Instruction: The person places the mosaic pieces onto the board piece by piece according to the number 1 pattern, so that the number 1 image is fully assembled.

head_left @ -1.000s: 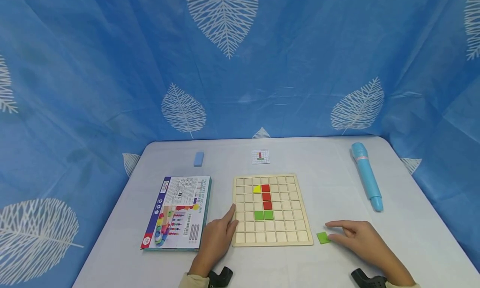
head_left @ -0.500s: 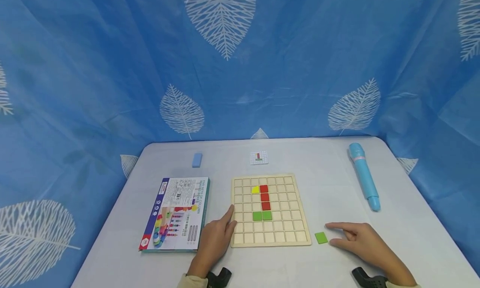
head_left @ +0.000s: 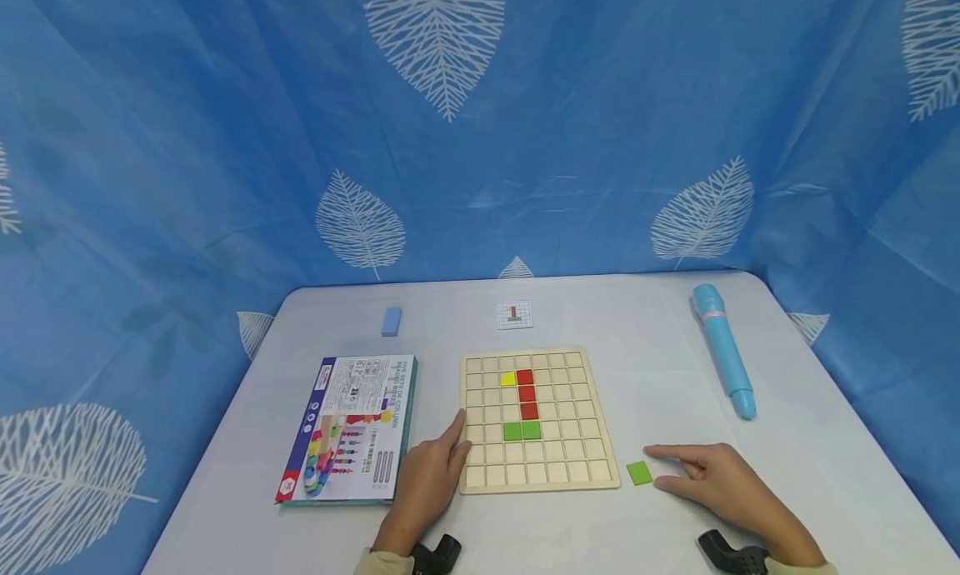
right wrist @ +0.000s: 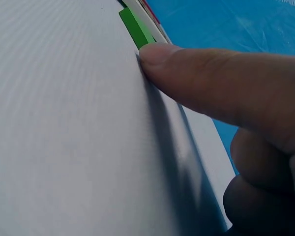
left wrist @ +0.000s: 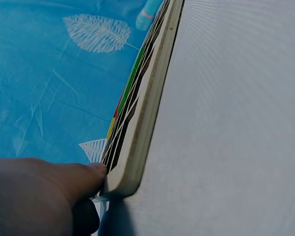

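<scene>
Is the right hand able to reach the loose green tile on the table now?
Probably yes. The right hand lies flat on the table just beside the loose green tile, fingertips nearly at its edge, and nothing lies between them.

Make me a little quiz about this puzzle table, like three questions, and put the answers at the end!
1. True or false: the loose green tile lies on the table, outside the wooden grid board.
2. How many red tiles sit in the board?
3. Which hand rests against the board's edge: A) left hand B) right hand

Key
1. True. It lies beside the board, next to the right hand's fingers.
2. Three, in one column.
3. A. Its fingertips meet the board's left edge, next to the picture box.
</scene>
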`<state>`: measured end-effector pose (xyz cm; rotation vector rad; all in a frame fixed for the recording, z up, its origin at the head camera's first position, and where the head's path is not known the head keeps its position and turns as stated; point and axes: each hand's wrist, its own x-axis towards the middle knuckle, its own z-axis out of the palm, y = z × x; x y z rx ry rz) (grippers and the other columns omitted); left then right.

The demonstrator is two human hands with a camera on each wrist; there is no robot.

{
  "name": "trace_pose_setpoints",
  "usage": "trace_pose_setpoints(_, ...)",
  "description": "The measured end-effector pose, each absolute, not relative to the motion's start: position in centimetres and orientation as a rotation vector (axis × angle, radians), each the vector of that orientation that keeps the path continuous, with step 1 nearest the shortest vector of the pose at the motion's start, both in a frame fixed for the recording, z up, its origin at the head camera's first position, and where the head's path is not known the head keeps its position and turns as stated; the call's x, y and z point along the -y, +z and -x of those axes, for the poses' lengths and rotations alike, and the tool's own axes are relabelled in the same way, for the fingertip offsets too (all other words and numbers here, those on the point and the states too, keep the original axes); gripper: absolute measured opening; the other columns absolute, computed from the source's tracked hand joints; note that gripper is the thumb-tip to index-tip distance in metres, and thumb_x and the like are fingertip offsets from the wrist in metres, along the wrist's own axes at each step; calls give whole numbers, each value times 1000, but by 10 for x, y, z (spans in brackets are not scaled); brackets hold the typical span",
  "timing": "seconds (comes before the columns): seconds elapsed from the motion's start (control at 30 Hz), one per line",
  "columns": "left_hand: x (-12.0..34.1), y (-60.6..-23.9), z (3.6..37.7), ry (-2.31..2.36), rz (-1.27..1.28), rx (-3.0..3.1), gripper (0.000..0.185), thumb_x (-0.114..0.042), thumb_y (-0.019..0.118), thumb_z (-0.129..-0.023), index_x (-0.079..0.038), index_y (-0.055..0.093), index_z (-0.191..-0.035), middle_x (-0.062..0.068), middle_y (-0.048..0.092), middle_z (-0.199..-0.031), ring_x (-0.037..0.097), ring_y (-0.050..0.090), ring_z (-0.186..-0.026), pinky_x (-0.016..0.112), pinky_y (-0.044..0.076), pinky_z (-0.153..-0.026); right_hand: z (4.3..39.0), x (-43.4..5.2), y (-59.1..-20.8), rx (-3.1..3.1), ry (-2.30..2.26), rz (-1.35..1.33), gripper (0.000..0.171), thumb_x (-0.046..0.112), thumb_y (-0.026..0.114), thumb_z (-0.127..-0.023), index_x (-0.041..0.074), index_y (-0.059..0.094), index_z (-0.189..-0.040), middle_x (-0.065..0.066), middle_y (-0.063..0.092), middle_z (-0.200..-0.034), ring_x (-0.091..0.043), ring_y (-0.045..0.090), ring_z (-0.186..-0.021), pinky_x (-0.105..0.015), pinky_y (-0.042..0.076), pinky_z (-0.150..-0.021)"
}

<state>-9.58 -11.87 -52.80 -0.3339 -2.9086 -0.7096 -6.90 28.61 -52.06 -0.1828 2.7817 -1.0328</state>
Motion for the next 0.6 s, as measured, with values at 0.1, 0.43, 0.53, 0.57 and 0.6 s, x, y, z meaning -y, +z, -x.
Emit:
trace_pose_setpoints(0.1, 118, -527, 96, -706, 331, 2910, 49, -33, 59, -92, -12, 50, -136, 5, 70, -82, 9, 62, -67, 30, 48, -60, 69, -286, -521, -2794, -1017, 197, 42, 51, 73, -71, 30, 70, -107, 10, 34, -48, -3, 29, -44, -21, 31, -45)
trace_pose_setpoints(0.43, 118, -527, 96, -707, 325, 2920, 49, -33, 59, -92, -12, 51, -136, -1, 64, -67, 2, 53, -59, 28, 46, -57, 68, -283, -522, -2791, -1018, 201, 38, 51, 73, -71, 31, 71, -104, 10, 36, -48, -3, 30, -44, -21, 32, -44)
trace_pose_setpoints(0.53, 118, -527, 95, -709, 325, 2920, 49, -33, 58, -92, -12, 50, -136, -7, 56, -59, 2, 50, -55, 26, 43, -55, 68, -282, -522, -2795, -993, 183, 39, 52, 73, -70, 33, 71, -104, 10, 37, -48, -3, 31, -44, -21, 32, -44)
trace_pose_setpoints(0.57, 118, -527, 95, -711, 326, 2920, 49, -33, 58, -92, -12, 50, -136, -8, 53, -56, 2, 48, -54, 25, 42, -54, 68, -282, -522, -2797, -984, 177, 39, 53, 73, -70, 33, 71, -103, 10, 37, -48, -3, 31, -44, -21, 32, -44)
trace_pose_setpoints(0.6, 118, -528, 96, -714, 326, 2921, 49, -33, 58, -93, -12, 50, -136, -10, 49, -54, 2, 47, -53, 25, 41, -53, 68, -281, -522, -2798, -973, 171, 38, 54, 73, -70, 34, 71, -103, 10, 37, -48, -3, 31, -44, -22, 32, -44)
